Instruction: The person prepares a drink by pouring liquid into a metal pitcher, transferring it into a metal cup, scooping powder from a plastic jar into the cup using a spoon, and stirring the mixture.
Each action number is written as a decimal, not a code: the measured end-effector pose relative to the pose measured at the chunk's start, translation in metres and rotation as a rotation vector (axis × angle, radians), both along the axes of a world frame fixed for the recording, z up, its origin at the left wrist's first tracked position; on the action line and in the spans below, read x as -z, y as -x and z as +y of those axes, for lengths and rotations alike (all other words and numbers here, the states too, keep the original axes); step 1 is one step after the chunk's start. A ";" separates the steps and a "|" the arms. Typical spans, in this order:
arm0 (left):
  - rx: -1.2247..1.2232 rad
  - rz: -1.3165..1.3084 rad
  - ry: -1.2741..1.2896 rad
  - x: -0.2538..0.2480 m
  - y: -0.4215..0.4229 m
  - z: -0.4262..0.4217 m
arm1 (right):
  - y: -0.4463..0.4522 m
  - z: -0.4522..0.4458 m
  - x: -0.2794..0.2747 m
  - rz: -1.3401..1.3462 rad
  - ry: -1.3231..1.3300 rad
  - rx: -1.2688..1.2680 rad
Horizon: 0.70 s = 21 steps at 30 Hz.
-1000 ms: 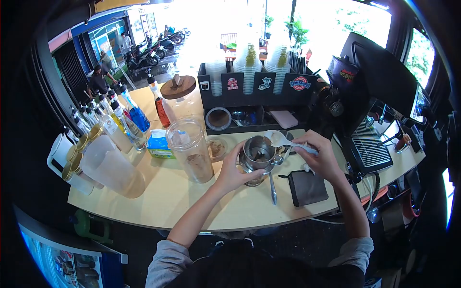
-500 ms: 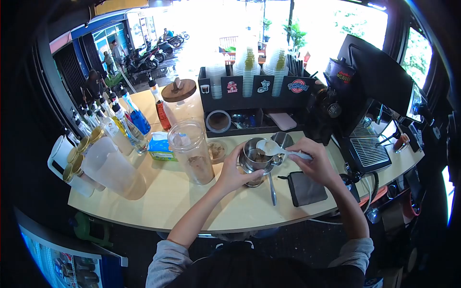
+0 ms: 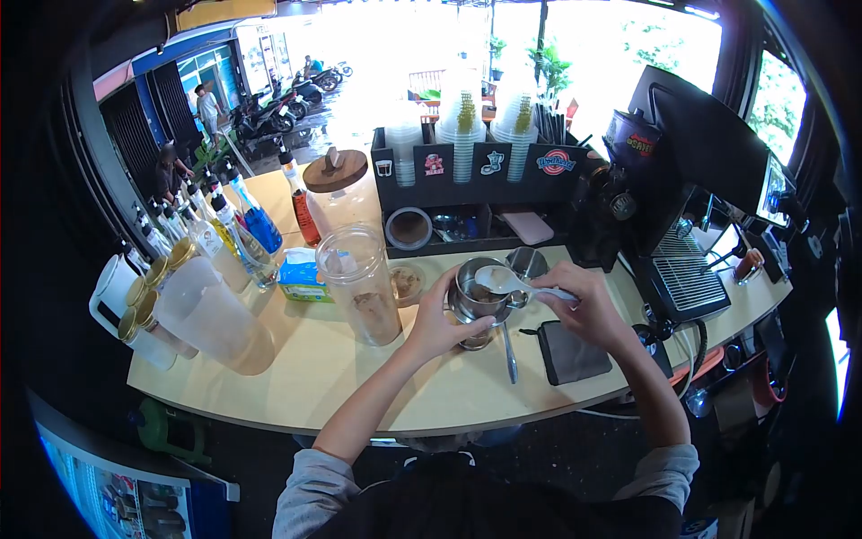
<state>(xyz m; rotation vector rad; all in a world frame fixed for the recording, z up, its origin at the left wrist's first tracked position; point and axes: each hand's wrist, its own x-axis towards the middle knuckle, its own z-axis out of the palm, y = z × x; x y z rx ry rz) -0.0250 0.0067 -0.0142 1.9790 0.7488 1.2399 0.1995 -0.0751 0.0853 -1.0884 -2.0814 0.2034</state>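
My left hand (image 3: 444, 323) is wrapped round the side of a small metal drip coffee filter (image 3: 465, 301), thumb across its front. The filter has a flared base and seems to stand on a glass (image 3: 476, 341), mostly hidden below it. In my right hand (image 3: 579, 301), fingers closed on the handle, is a white scoop (image 3: 496, 279); its bowl lies inside the filter's mouth. A metal spoon (image 3: 510, 359) rests beside the filter, and a round metal piece (image 3: 528, 262) sits behind it. Left of them stands a tall clear jar (image 3: 361, 292) with brown residue inside.
A black pouch (image 3: 575, 352) lies on the right. Behind are a lidded jar (image 3: 334, 198), a tissue pack (image 3: 303, 274) and a black organiser (image 3: 485, 163) with stacked cups. A frosted pitcher (image 3: 215, 314) and several pump bottles crowd the left; a drip tray (image 3: 687, 274) stands right.
The scoop's bowl has shifted slightly left and lower into the filter, covering the brown grounds seen there earlier. My left hand stays in place. People outside at the far left have moved.
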 end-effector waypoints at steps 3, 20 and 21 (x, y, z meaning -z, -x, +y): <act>-0.002 -0.001 -0.012 0.001 0.000 0.001 | 0.002 -0.001 0.002 0.007 -0.025 0.029; 0.088 -0.045 -0.013 -0.010 0.010 -0.006 | 0.009 -0.003 -0.007 -0.108 0.014 0.023; 0.049 -0.031 -0.074 -0.011 0.014 -0.006 | 0.011 -0.001 -0.011 -0.084 0.051 0.019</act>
